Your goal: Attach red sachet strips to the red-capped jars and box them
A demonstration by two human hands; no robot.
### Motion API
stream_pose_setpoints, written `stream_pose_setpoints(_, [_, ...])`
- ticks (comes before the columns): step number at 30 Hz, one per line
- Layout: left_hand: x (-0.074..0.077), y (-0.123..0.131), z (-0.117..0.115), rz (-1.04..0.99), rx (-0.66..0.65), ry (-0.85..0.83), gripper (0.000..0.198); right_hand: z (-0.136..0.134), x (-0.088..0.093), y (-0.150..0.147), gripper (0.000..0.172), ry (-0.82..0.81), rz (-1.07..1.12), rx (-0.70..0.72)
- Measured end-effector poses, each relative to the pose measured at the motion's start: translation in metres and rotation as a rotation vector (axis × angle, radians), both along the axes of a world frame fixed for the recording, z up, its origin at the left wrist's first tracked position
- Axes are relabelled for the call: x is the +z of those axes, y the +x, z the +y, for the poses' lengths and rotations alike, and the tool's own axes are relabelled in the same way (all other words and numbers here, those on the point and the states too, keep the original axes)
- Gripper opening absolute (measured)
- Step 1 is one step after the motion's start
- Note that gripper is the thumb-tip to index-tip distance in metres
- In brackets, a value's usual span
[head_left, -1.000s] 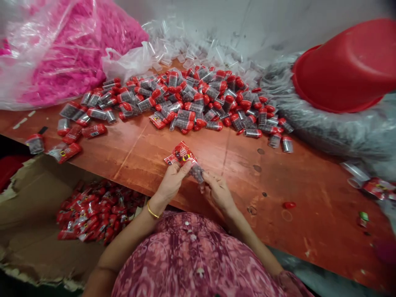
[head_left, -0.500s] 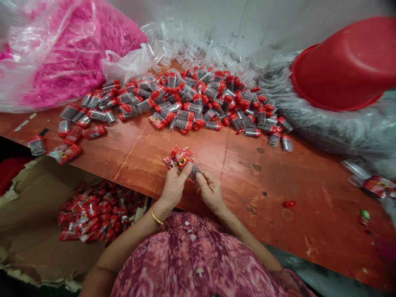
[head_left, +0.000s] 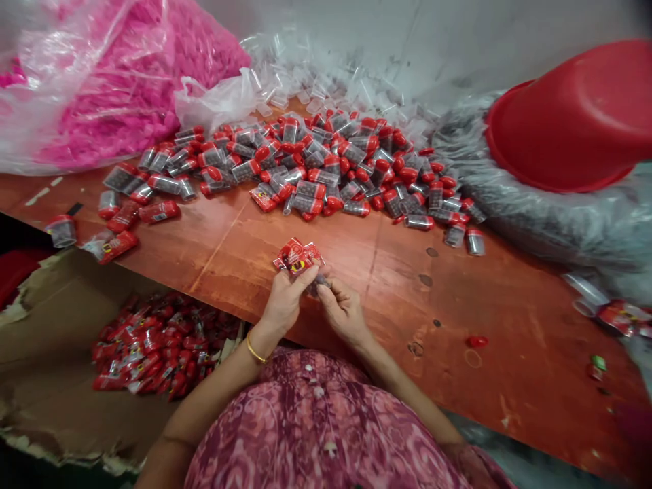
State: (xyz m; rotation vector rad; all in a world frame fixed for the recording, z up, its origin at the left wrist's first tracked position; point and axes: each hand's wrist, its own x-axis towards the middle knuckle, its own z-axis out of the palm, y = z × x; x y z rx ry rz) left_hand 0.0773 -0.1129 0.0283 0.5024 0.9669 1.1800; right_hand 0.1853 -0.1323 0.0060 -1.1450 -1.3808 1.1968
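Note:
My left hand [head_left: 282,302] is closed in a grip on several red printed plastic wrappers [head_left: 299,257], which fan out above its thumb. Opposite it, my right hand [head_left: 343,312] pinches a small dark grey piece [head_left: 316,280] that looks like a clear tube with dark contents. That piece sits between the fingertips of both hands, partly hidden. Both hands are just above the near edge of the table. Beyond them lies a heap of clear tubes with red caps [head_left: 310,190], filled with dark beads.
A cardboard box [head_left: 51,380] of red wrapped packets [head_left: 153,346] stands below the table [head_left: 214,238] at left. Around the heap are a bag of pink pieces [head_left: 127,88], empty clear tubes [head_left: 326,81] and a red bucket [head_left: 570,115] on a grey-filled bag [head_left: 550,210].
Both hands shift slightly left relative to the table and stay close together. The wrappers and the dark piece are still held. The view has moved a little.

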Motion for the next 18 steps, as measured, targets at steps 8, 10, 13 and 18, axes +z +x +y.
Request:
stream_pose_setpoints(8, [0.0016,-0.0011,-0.0032,-0.096,-0.011,0.015,0.037,0.0058,-0.0049,-0.0017,0.039,-0.1,0.057,-0.044])
stream_pose_setpoints(10, [0.0016,-0.0017,-0.0037,-0.108,0.01,-0.006,0.039,0.0068,-0.0036,-0.0019,0.043,-0.163,0.098,-0.012])
stream_pose_setpoints(13, [-0.0002,-0.0008,-0.0068,-0.127,-0.003,-0.042,0.039,0.007,-0.0005,-0.0032,0.045,-0.182,0.108,-0.048])
stream_pose_setpoints(18, [-0.0001,-0.0061,-0.0102,-0.092,-0.034,-0.023,0.039,0.0068,-0.0021,-0.0041,0.044,-0.04,-0.046,-0.142])
